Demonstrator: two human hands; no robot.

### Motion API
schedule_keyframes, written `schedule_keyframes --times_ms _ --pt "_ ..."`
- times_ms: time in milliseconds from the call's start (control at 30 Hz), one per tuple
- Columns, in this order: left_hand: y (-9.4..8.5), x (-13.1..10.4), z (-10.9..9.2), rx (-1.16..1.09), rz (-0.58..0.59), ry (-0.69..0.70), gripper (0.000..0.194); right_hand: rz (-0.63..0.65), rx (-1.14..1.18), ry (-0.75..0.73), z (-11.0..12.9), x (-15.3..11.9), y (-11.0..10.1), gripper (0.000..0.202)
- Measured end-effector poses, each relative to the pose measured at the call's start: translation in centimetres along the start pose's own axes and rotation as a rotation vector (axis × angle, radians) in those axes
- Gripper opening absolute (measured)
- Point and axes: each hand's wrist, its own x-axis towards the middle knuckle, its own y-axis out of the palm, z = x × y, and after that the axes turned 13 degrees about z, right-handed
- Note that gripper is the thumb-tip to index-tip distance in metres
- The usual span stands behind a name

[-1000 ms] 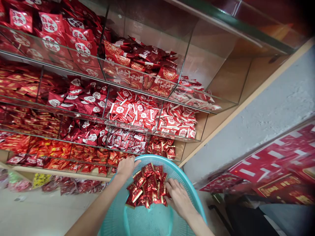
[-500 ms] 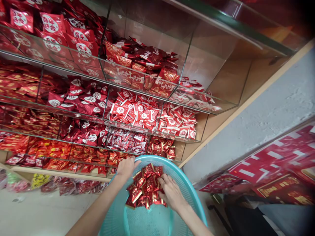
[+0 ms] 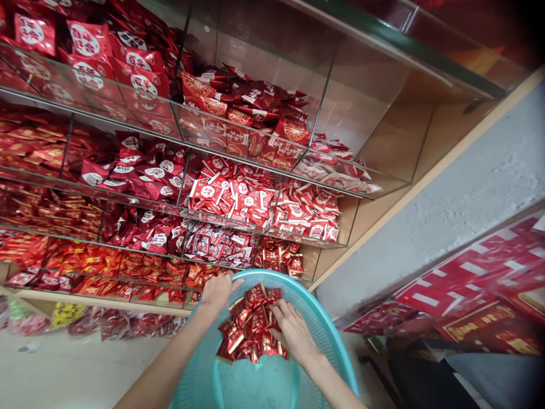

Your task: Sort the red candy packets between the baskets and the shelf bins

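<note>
Left hand (image 3: 218, 292) gripping basket (image 3: 347, 358) rim. Right hand (image 3: 294, 330) half-curling over packets (image 3: 244, 329); cannot tell if holding any. Basket being only partly loaded; similar packets (image 3: 276, 255) still lying on shelf (image 3: 381, 213).

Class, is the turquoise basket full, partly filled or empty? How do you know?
Partly filled: red-and-gold packets lie heaped toward the far side of the turquoise basket, while its bare floor shows nearer.
</note>
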Motion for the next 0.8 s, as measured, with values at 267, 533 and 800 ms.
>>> schedule_keyframes --times_ms 267,533,800 --pt "0.4 0.2 0.0 0.007 -0.035 -0.008 0.055 -0.088 0.101 -0.067 -1.0 -0.5 -3.2 0.037" --pt "0.3 0.1 0.0 -0.012 -0.022 -0.01 0.055 -0.283 0.616 0.132 -7.5 7.1 -4.2 0.026" --pt "0.5 0.3 0.2 -0.005 -0.027 -0.008 0.057 -0.165 0.824 0.265 -11.2 14.5 -1.3 0.017"
